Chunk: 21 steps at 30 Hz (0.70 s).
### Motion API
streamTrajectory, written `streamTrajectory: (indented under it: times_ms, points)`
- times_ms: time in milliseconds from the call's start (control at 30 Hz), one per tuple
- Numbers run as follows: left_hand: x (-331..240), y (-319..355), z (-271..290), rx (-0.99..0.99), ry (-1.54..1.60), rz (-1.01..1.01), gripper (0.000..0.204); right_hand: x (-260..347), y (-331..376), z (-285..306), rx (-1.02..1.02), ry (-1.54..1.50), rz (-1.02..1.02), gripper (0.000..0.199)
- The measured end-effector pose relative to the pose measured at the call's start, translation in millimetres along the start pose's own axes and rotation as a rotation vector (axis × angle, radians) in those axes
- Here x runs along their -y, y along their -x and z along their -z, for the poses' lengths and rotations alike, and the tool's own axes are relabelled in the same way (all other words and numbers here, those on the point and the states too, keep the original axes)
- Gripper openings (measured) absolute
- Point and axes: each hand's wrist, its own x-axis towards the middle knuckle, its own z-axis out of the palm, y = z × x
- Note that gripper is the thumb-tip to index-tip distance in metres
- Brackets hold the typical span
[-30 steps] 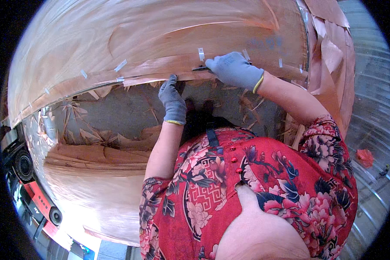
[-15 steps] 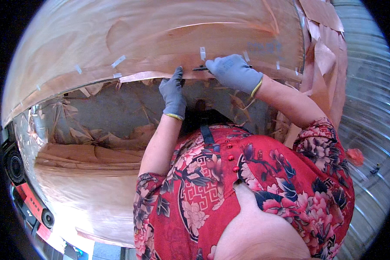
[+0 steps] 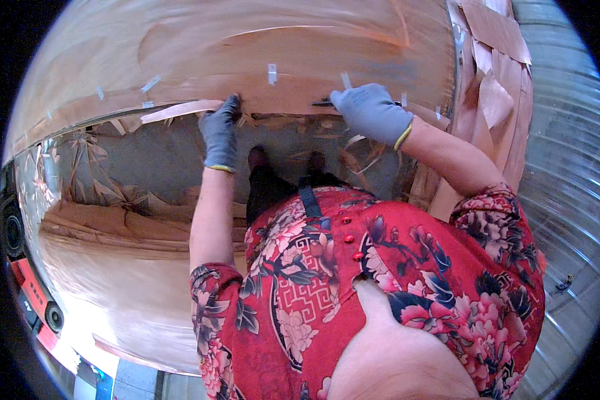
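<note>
From my remote view, the left hand (image 3: pixel 220 139) pinches the veneer strip (image 3: pixel 177 111) extending leftward, while the right hand (image 3: pixel 373 117) grips a black knife (image 3: pixel 321 103) near illegible blue writing (image 3: pixel 385 67).

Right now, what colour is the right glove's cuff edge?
Yellow cuff edge, on a blue-grey glove; head view shows it.

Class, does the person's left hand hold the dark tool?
No, the dark tool juts from the right hand; the left hand grips a thin strip.

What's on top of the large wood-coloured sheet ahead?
Pale tape pieces dot the sheet near its closest edge. The right hand, holding a dark tool, hides part of it; anything beneath is unseen.
</note>
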Motion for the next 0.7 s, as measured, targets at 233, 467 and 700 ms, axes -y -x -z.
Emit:
streamTrajectory:
  times_ms: [233, 467, 700]
  points:
    - [-17, -27, 44, -0.033, 0.019, 0.105, 0.022, -19, 31, -20, 0.045, 0.034, -0.032, 0.012]
    - [-10, -62, 82, -0.051, -0.02, 0.22, 0.022, -63, 91, -68, 0.103, 0.07, -0.217, 0.009]
    - [13, -78, 110, 0.171, 0.071, 0.189, 0.032, -124, 203, -128, 0.058, -0.035, -0.559, 0.014]
